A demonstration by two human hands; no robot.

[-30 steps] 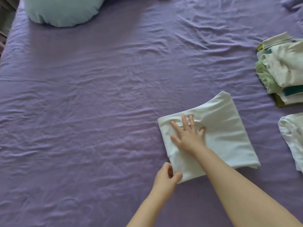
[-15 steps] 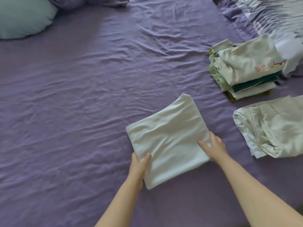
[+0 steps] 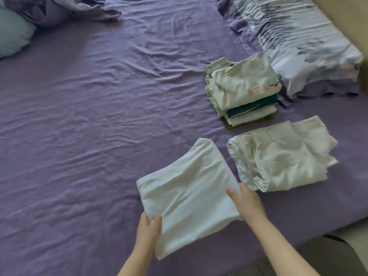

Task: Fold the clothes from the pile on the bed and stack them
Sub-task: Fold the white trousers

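A: Hands on the folded white garment [image 3: 189, 194], at its near edge. The left hand [image 3: 148, 231] pinches the near-left corner, thumb on top; the right hand [image 3: 248, 204] grips the right edge, thumb over the cloth.

B: And the neighbours?

A: A folded white piece [image 3: 282, 156] lies just beside its right edge, the stack of folded clothes [image 3: 243, 90] beyond that. To the left the purple bed sheet [image 3: 89, 126] runs wide and bare up to a pale pillow [image 3: 12, 36].
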